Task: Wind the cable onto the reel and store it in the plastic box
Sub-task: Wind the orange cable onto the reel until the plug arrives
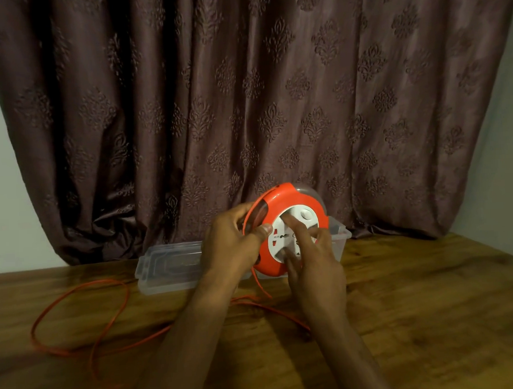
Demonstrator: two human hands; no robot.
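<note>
An orange cable reel [290, 197] with a white socket face is held up, tilted, above the wooden table [415, 299]. My left hand [232, 242] grips the reel's left rim, thumb on the white face, with the orange cable [77, 293] passing by its fingers. My right hand [314, 259] lies over the white face, its fingers straight and pressing on the face. The cable drops from the reel and lies in loose loops on the table to the left. A clear plastic box [341, 234] stands behind the reel, mostly hidden by it.
The box's clear lid [167, 266] lies flat on the table to the left of the box. A dark patterned curtain [245, 92] hangs right behind the table's far edge. Pale walls show at both sides.
</note>
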